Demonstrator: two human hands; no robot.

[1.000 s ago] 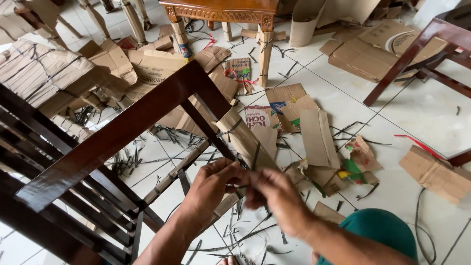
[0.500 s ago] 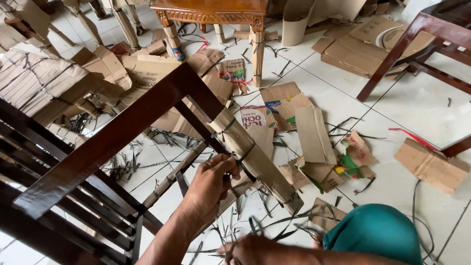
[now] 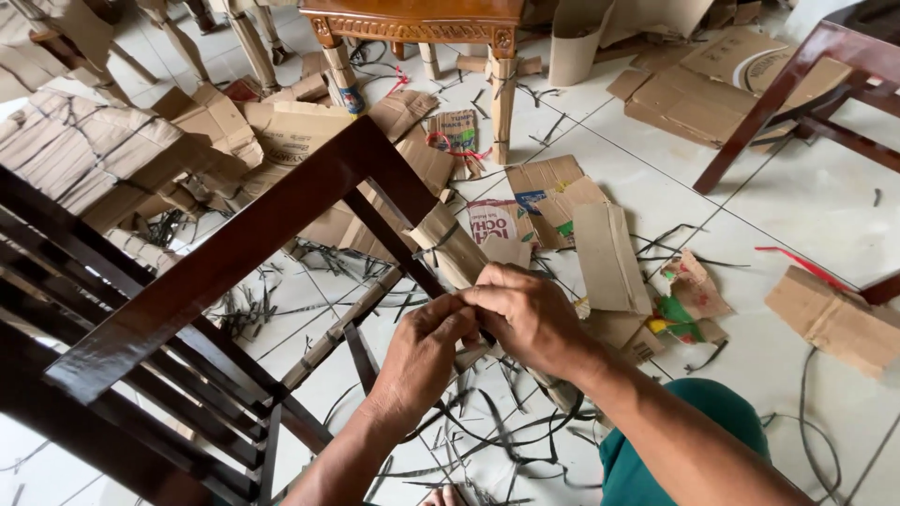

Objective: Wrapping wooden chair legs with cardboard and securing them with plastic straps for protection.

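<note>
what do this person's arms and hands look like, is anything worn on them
Both forearms are bare up to the frame edge, with no sleeves showing. The left hand and right hand are bare: no gloves, and no watch, ring or wristband can be seen. A teal garment shows below the right arm.
</note>
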